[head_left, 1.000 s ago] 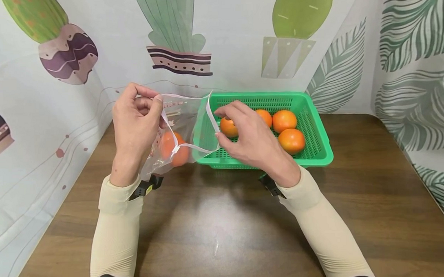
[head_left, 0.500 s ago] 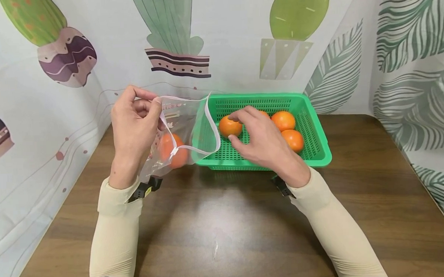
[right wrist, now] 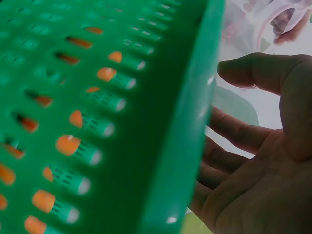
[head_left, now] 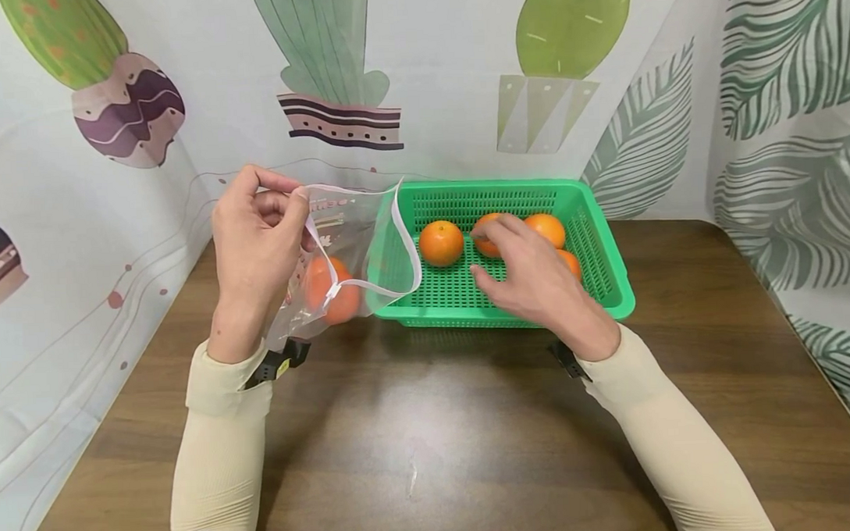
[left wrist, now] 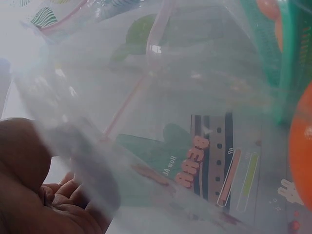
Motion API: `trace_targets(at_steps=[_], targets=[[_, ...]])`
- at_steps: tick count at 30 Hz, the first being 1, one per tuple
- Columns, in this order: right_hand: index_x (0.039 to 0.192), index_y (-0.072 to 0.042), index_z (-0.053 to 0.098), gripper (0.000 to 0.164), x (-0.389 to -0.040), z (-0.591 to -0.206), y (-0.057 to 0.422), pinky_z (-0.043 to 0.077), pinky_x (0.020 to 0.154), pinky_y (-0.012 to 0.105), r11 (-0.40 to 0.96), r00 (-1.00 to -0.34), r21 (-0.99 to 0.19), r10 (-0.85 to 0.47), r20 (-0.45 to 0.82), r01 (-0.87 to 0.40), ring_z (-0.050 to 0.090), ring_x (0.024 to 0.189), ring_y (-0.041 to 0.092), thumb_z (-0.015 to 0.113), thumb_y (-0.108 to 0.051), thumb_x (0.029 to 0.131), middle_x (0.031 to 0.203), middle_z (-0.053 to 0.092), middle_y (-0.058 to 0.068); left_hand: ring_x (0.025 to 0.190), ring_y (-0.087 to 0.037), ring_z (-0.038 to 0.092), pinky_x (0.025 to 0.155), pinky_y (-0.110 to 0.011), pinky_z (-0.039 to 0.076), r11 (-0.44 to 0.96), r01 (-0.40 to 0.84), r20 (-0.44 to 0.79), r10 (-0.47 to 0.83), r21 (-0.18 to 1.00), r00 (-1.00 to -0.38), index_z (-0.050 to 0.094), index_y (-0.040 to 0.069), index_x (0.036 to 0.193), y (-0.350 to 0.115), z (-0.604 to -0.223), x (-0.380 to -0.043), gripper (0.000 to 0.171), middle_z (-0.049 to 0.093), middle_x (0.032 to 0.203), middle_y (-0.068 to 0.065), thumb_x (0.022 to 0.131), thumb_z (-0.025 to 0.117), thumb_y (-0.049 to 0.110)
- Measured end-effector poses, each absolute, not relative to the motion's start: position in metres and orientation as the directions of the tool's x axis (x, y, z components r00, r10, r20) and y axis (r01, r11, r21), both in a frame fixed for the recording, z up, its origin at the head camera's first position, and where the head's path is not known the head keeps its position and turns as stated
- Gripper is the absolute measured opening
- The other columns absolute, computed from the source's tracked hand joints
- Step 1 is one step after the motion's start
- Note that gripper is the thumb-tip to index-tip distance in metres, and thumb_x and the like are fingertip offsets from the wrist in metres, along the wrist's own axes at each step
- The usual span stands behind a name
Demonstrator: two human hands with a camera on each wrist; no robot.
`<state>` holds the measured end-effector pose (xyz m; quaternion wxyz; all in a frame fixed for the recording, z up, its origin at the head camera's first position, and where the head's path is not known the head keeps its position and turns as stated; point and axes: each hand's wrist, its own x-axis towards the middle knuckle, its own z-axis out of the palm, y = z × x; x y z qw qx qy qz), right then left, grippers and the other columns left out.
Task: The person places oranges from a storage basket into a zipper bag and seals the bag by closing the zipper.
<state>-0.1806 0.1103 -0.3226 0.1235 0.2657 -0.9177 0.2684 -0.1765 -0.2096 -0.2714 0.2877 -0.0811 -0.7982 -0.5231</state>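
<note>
the right hand [head_left: 534,279] has left the mouth of the clear bag [head_left: 360,225] and moved right over the green basket [head_left: 441,316], so the bag seems open enough. its fingers [right wrist: 241,129] are loose, grasping nothing, by the middle fruit [head_left: 488,249] (contact is hard to tell). the left hand [head_left: 255,236] pinches the bag, at left, with one bagged fruit [head_left: 340,296]; the basket holds four.

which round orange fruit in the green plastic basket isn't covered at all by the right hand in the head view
The leftmost fruit in the basket; the right hand partly hides the other three.
</note>
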Motion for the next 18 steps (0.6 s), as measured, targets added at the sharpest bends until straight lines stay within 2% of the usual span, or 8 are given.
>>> trace_targets(at_steps=[10,18], targets=[[0.132,0.0,0.065,0.043,-0.183,-0.331,0.13,0.057,0.089,0.05,0.768,-0.85,-0.377,-0.412,0.329,-0.518,0.063,0.11,0.032,0.071,-0.016,0.093,0.127,0.065,0.016,0.044,-0.013,0.06,0.046,-0.018,0.048,0.459,0.435,0.555,-0.164,0.774,-0.815,0.065,0.005,0.104,-0.211,-0.273,-0.178,0.005,0.069,0.066,0.003,0.1,0.067,0.007],[0.13,0.002,0.066,0.04,-0.185,-0.338,0.149,0.055,0.087,0.051,0.784,-0.86,-0.366,-0.408,0.307,-0.502,0.062,0.105,0.032,0.071,-0.014,0.094,0.124,0.065,0.018,0.045,-0.012,0.061,0.047,-0.018,0.051,0.463,0.434,0.554,-0.159,0.773,-0.817,0.065,0.005,0.105,-0.211,-0.272,-0.177,0.006,0.069,0.066,0.004,0.101,0.068,0.008]])
